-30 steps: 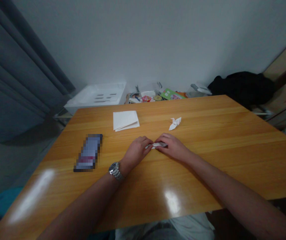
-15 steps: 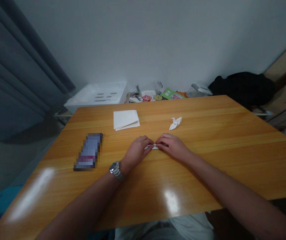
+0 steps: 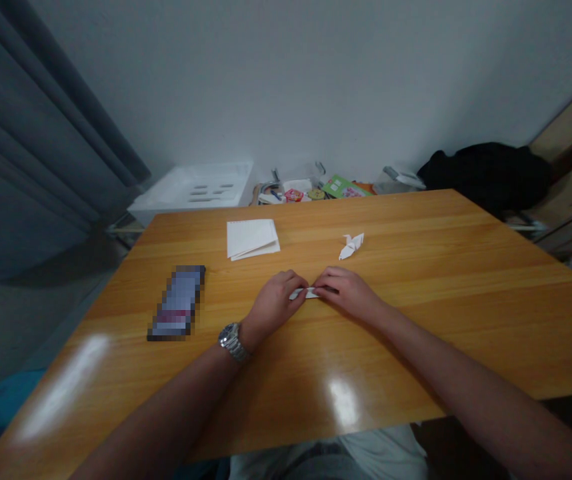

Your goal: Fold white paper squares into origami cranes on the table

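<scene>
A small folded piece of white paper [image 3: 311, 293] lies low over the wooden table [image 3: 416, 267], pinched at both ends between my hands. My left hand [image 3: 277, 297], with a metal watch [image 3: 233, 341] on its wrist, grips the left end with thumb and fingers closed. The right end is held by my right hand [image 3: 345, 291], its fingers curled in the same way. My fingers cover much of the paper, so its full shape is hidden. Just beyond my right hand rests a white origami bird [image 3: 351, 246].
Folded white sheets [image 3: 253, 239] lie on the table's far left part. A phone [image 3: 179, 303], blurred out, lies left of my left hand. Behind the far edge are a white tray [image 3: 201, 187], a green packet [image 3: 343, 187] and a black cloth heap [image 3: 486, 177].
Almost nothing differs. My fingertips shift very slightly on the folded paper; both hands stay in the same place.
</scene>
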A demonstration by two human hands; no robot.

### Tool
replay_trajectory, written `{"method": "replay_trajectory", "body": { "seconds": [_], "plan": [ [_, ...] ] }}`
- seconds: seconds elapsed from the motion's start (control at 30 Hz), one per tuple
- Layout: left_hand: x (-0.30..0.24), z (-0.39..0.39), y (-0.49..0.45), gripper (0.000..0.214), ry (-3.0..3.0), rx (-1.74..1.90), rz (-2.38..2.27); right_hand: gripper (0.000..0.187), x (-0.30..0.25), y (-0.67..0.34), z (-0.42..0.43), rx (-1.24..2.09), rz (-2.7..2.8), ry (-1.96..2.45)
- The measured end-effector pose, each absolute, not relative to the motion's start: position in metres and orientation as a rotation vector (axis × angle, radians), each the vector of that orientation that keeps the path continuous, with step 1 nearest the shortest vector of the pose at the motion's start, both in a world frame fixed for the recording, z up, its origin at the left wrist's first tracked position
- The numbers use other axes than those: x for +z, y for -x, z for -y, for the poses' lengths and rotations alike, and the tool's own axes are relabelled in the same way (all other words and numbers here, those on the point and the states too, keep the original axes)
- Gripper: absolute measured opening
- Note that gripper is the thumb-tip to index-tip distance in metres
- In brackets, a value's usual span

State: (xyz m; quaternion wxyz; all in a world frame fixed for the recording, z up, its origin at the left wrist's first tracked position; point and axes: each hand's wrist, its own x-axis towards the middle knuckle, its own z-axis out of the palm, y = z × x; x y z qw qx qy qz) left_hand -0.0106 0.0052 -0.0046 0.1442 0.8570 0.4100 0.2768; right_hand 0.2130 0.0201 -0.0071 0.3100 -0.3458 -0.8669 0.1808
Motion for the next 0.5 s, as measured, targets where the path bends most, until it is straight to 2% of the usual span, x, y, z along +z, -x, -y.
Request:
{"method": "replay_trajectory", "body": {
  "seconds": [0.5],
  "plan": [
    [0.0013,-0.0038,0.0120,0.018,-2.562,0.725,-1.253,0.018,-0.0024,-0.2186,-0.0218,0.411,2.345,0.935]
  ]
}}
